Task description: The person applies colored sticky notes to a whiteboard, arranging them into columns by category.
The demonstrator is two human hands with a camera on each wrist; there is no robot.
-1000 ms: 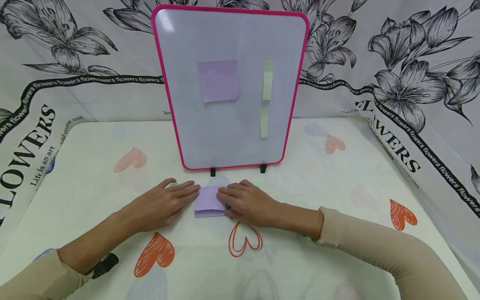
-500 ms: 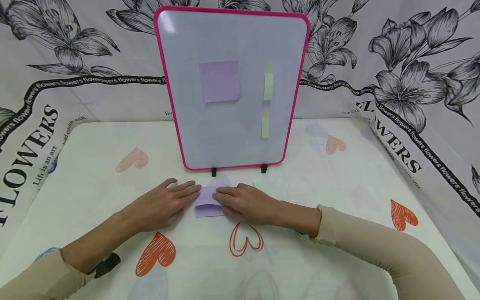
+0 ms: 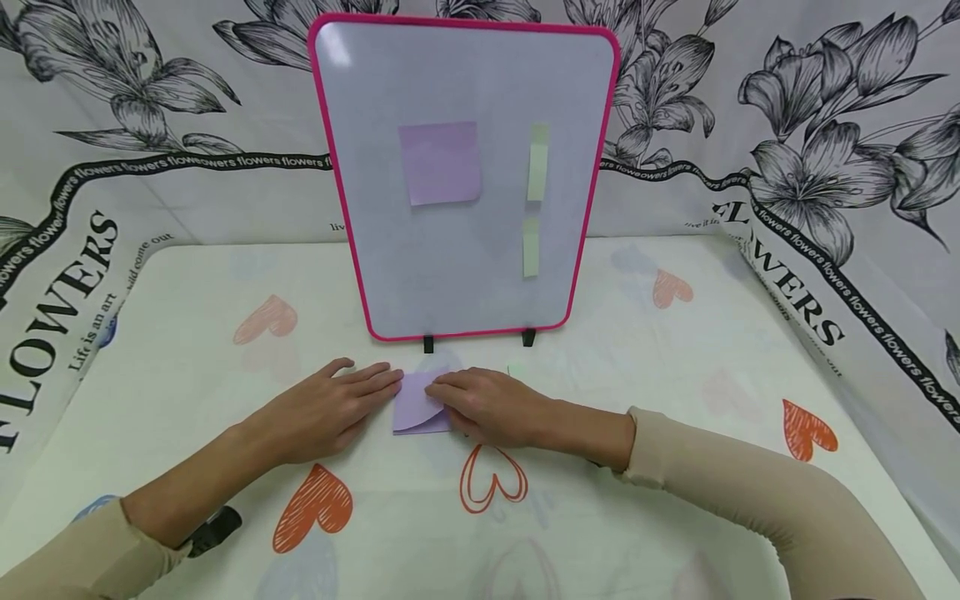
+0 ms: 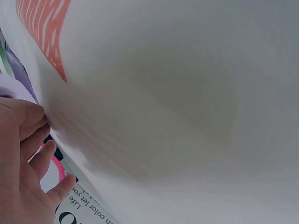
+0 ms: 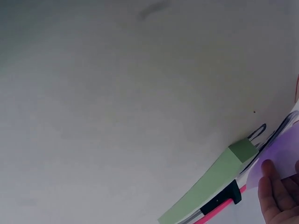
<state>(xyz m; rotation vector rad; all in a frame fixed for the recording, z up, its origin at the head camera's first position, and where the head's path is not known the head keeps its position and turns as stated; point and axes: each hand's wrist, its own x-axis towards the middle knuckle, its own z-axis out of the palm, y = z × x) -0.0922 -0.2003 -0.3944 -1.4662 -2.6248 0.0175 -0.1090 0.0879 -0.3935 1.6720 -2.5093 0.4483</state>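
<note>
A folded piece of purple paper (image 3: 415, 402) lies on the table between the two hands. Its upper layer curves up toward the right, baring the layer below along the near edge. My left hand (image 3: 337, 408) rests its extended fingertips on the paper's left edge; the left wrist view shows that hand's fingers (image 4: 39, 112) beside the purple edge. From the right, my right hand (image 3: 495, 407) pinches the raised upper layer and hides the paper's right end. Purple paper (image 5: 282, 151) also shows at the right hand's fingertips (image 5: 267, 168) in the right wrist view.
A whiteboard (image 3: 465, 300) with a pink frame stands behind the paper on black feet (image 3: 528, 337). It bears a purple square (image 3: 440, 164) and two pale green strips (image 3: 537, 171). A green strip (image 5: 205, 186) and dark wire loops (image 5: 257, 133) lie near the right hand.
My right hand has shifted slightly left over the paper. The upper layer's near edge, straight at first, then arched, now slants up toward the right hand. The left hand stays put.
</note>
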